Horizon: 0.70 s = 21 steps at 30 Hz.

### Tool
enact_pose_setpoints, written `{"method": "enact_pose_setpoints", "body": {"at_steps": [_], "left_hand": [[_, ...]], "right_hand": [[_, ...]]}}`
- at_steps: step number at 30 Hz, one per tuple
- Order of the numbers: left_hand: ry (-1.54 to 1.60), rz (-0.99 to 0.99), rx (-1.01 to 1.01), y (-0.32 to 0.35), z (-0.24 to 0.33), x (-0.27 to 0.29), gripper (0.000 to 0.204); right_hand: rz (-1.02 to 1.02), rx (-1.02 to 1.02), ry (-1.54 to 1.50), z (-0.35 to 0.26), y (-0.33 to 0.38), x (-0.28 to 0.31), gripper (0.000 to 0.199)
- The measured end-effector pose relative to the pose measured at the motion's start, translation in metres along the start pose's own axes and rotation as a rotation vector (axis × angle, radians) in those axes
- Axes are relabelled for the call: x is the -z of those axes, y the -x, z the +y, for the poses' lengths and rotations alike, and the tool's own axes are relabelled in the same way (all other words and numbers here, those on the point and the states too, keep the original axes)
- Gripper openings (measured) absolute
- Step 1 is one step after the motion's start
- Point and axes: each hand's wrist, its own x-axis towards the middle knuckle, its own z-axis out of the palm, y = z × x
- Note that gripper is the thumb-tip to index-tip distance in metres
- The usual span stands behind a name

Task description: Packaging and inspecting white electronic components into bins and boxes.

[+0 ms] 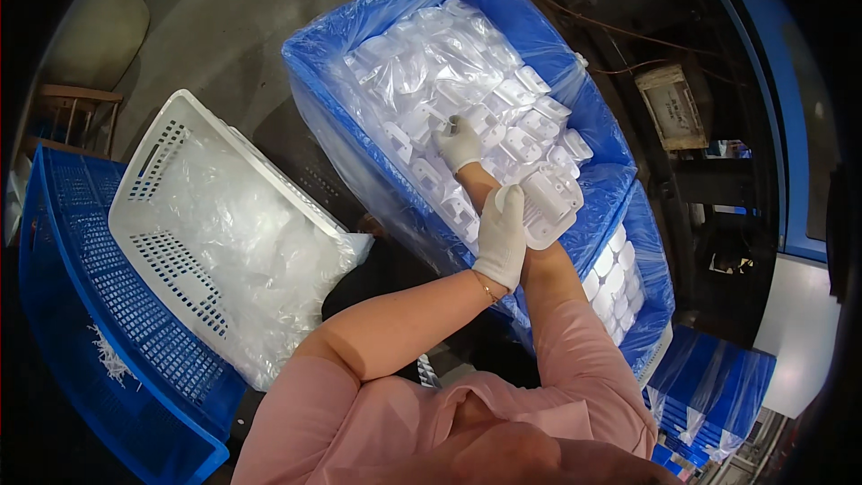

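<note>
My left hand (501,241), in a white glove, grips a white plastic housing (549,205) with a rounded edge and a raised block. It is held above my right forearm, which passes beneath it. Further off, my gloved right hand (460,144) reaches into a large blue bin (328,45) lined with clear film. Its fingers are curled together at the edge of a white plastic part (426,122). Many similar white parts (530,121) lie around it in rows, and clear plastic film (404,67) covers some at the far side.
A white perforated basket (171,278) holding clear plastic bags (260,260) sits at left, on blue crates (76,242). Another lined blue bin with rounded white parts (615,283) adjoins on the right. Wrapped blue crates (709,386) stand lower right; a box (672,108) is beyond.
</note>
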Motion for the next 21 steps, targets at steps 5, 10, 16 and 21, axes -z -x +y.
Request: {"method": "enact_pose_setpoints", "body": {"at_steps": [5,10,16,21], "left_hand": [[0.01,0.047,0.038,0.003,0.002,-0.005,0.044],[-0.051,0.072,0.028,0.004,0.006,-0.007,0.044],[-0.1,0.086,0.011,0.004,0.011,-0.009,0.045],[-0.015,0.094,-0.014,0.0,0.001,-0.01,0.046]], "right_hand": [[-0.002,-0.052,-0.185,0.006,0.003,0.003,0.041],[0.034,-0.192,-0.139,0.003,-0.002,-0.001,0.037],[0.03,-0.214,0.084,-0.011,0.003,0.017,0.035],[0.03,-0.189,-0.142,0.013,0.008,0.033,0.039]]}}
